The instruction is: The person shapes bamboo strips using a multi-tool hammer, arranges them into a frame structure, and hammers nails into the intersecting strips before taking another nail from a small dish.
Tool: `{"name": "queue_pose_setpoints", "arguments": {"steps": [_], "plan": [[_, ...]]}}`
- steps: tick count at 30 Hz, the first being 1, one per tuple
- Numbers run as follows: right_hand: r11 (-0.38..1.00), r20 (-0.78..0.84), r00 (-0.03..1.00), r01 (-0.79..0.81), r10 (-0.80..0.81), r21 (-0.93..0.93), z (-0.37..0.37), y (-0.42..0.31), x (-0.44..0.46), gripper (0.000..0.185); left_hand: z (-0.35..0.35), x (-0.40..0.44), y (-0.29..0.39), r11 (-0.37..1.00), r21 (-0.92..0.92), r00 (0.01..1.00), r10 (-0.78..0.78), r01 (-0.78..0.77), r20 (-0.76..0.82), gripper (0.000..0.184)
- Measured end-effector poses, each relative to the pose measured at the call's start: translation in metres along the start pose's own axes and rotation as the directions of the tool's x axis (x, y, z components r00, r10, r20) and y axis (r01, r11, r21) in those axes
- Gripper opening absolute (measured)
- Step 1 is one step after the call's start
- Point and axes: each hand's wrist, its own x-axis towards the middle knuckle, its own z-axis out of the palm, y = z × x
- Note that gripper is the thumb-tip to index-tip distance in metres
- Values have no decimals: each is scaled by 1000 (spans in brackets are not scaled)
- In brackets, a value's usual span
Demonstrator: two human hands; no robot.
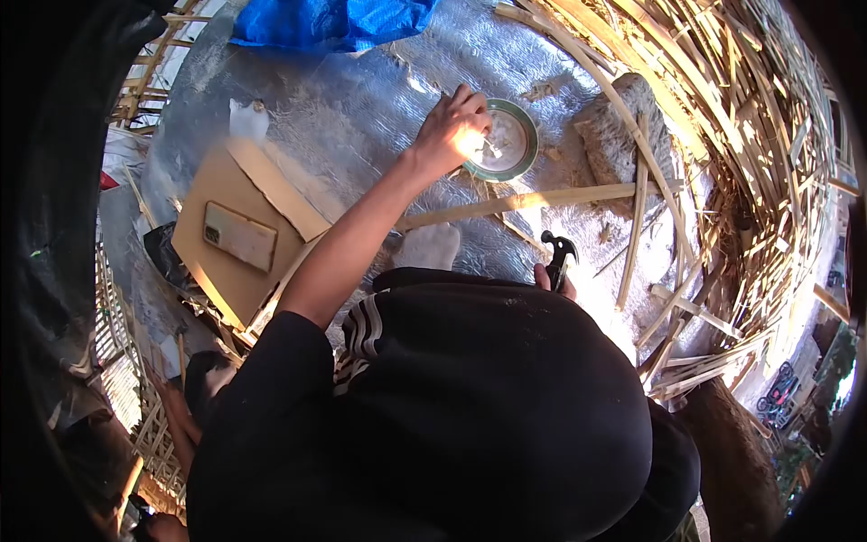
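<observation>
My left hand (454, 133) reaches out over a round dish (531, 155) with a green rim. Its fingers are pinched together at the dish's left side, near a small whitish thing inside; what they hold is too small to make out. Close in front of my body, my right hand (543, 276) is closed round a claw hammer (560, 247) with a dark head pointing up. The black shirt hides most of that hand. A pale bamboo strip (542, 197) lies between the dish and the hammer.
A stone block (623, 135) stands right of the dish, beside heaped bamboo strips (750, 117). On the left, a phone (240, 237) lies on a cardboard box (203, 185). A blue tarp (334, 23) is at the far side. Another person's arm (181, 420) shows at lower left.
</observation>
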Motion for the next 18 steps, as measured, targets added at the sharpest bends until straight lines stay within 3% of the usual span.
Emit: {"name": "queue_pose_setpoints", "arguments": {"steps": [5,7,11,16,18], "plan": [[996,18,999,-43,42,74,2,-8,-2,30,-1,-2,-4,998,-58,1000,-15,16,15,9],[996,-13,996,-89,90,26,3,-4,0,29,-6,0,-7,992,-122,994,-15,1,-112,13],[995,-6,995,-96,96,25,3,-3,2,29,-23,-4,-4,993,-30,985,-117,114,-126,17],[996,-26,995,-92,92,-15,5,-10,0,29,-19,-13,-7,992,34,988,-114,118,-105,21],[996,-22,995,-93,93,1,3,-3,1,30,-18,-15,-1,983,-4,982,-186,186,-30,23]]}}
